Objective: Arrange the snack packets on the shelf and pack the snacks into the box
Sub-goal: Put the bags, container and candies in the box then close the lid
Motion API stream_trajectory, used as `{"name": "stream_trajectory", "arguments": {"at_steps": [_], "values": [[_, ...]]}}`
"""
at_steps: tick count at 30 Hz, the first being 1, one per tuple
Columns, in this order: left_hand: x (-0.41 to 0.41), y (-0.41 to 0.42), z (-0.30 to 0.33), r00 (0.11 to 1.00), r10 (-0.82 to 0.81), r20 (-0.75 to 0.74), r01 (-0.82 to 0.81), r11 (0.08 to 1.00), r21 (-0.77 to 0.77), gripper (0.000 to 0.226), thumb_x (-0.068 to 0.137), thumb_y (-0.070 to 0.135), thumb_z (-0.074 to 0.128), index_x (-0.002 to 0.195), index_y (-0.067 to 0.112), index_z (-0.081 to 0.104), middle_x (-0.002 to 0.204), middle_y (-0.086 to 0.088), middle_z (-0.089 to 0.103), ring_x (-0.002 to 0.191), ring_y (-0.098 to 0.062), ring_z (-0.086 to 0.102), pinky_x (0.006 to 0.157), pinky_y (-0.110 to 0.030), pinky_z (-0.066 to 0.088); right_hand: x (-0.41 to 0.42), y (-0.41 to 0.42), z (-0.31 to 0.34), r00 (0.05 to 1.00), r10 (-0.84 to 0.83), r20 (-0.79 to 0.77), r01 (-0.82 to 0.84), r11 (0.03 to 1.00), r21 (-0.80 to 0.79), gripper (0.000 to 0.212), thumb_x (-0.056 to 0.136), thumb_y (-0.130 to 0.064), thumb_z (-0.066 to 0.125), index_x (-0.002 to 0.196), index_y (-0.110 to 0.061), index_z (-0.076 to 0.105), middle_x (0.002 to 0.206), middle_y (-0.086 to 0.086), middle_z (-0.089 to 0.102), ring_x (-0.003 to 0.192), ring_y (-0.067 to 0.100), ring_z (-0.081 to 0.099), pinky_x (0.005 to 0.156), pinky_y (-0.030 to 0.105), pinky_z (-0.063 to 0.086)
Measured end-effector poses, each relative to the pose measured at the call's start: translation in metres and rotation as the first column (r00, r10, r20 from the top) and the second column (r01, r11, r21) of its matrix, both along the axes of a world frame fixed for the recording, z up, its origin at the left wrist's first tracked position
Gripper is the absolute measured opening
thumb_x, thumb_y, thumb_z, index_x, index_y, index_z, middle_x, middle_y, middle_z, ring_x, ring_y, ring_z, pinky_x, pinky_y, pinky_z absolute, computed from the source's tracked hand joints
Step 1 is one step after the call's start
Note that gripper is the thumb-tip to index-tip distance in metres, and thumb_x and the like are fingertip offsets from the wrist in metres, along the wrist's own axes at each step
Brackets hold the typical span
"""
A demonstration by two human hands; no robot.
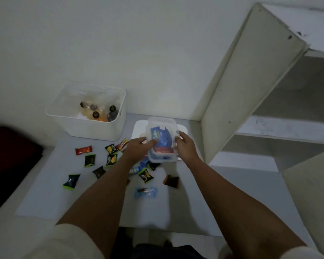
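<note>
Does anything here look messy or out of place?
Yes. Small snack packets lie scattered at all angles over the white mat, not in rows. Both hands, left and right, hold a clear box of packets, tilted. The shelf unit on the right looks bare.

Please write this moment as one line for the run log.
left hand: grips clear box | right hand: grips box | box: holds blue packets | packets: loose on mat | bin: bottles inside

Clear snack box [162, 139] — blue packets [160, 136] inside
</note>
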State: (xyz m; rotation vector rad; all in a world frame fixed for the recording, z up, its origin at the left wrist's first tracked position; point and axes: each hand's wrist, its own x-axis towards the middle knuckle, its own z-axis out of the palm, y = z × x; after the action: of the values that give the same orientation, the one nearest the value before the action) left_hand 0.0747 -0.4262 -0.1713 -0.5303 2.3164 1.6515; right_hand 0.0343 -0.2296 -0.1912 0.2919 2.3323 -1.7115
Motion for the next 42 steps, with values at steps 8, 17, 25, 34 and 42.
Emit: {"name": "stream_trajectory", "arguments": {"at_steps": [8, 17, 25, 34, 42], "values": [[-0.071, -0.153, 0.068, 0.985, 0.170, 0.017, -0.171, 0.981, 0.087, 0.050, 0.083, 0.058, 0.069, 0.107, 0.014, 0.073, 0.100, -0.009, 0.075, 0.088, -0.022, 0.071, 0.085, -0.042, 0.061, -0.083, -0.161, 0.084, 0.980, 0.185, -0.074, -0.177, 0.979, 0.102, 0.052, 0.100, -0.024, 0.046, 0.151, -0.027, 0.042, 0.146, 0.004, 0.052, 0.120, 0.029, 0.059, 0.096, 0.051, 0.056], [-0.154, -0.270, 0.055, 0.973, 0.062, 0.224, -0.093, 0.988, 0.127, 0.057, 0.080, 0.061, 0.065, 0.103, 0.009, 0.069, 0.076, -0.012, 0.062, 0.072, -0.026, 0.060, 0.086, -0.044, 0.058, -0.153, -0.271, 0.081, 0.971, 0.191, 0.145, -0.220, 0.951, 0.218, 0.041, 0.094, -0.017, 0.046, 0.132, -0.007, 0.057, 0.131, 0.019, 0.062, 0.111, 0.037, 0.065, 0.096, 0.049, 0.056], [-0.212, -0.307, 0.011, 0.838, -0.045, 0.544, -0.051, 0.986, 0.160, 0.062, 0.078, 0.049, 0.074, 0.112, -0.001, 0.061, 0.112, -0.022, 0.066, 0.095, -0.038, 0.070, 0.065, -0.047, 0.062, -0.183, -0.314, 0.063, 0.876, 0.139, 0.462, -0.285, 0.922, 0.263, 0.027, 0.096, -0.018, 0.055, 0.116, -0.001, 0.058, 0.108, 0.019, 0.064, 0.080, 0.033, 0.068, 0.052, 0.033, 0.060], [-0.224, -0.324, -0.033, 0.796, -0.196, 0.573, 0.055, 0.966, 0.253, 0.047, 0.084, 0.038, 0.078, 0.112, 0.003, 0.064, 0.108, -0.018, 0.071, 0.091, -0.033, 0.072, 0.071, -0.044, 0.063, -0.202, -0.353, 0.054, 0.645, 0.170, 0.745, -0.459, 0.865, 0.201, 0.059, 0.093, -0.027, 0.065, 0.142, -0.004, 0.042, 0.141, 0.024, 0.045, 0.125, 0.050, 0.049, 0.101, 0.057, 0.049], [-0.216, -0.319, -0.061, 0.805, -0.263, 0.531, 0.268, 0.961, 0.069, 0.019, 0.090, 0.022, 0.072, 0.094, 0.005, 0.064, 0.096, -0.012, 0.066, 0.077, -0.018, 0.061, 0.061, -0.025, 0.049, -0.181, -0.371, 0.029, 0.692, 0.297, 0.657, -0.678, 0.580, 0.451, 0.038, 0.097, -0.026, 0.064, 0.126, -0.002, 0.060, 0.124, 0.021, 0.062, 0.112, 0.035, 0.062, 0.097, 0.040, 0.049]]}}
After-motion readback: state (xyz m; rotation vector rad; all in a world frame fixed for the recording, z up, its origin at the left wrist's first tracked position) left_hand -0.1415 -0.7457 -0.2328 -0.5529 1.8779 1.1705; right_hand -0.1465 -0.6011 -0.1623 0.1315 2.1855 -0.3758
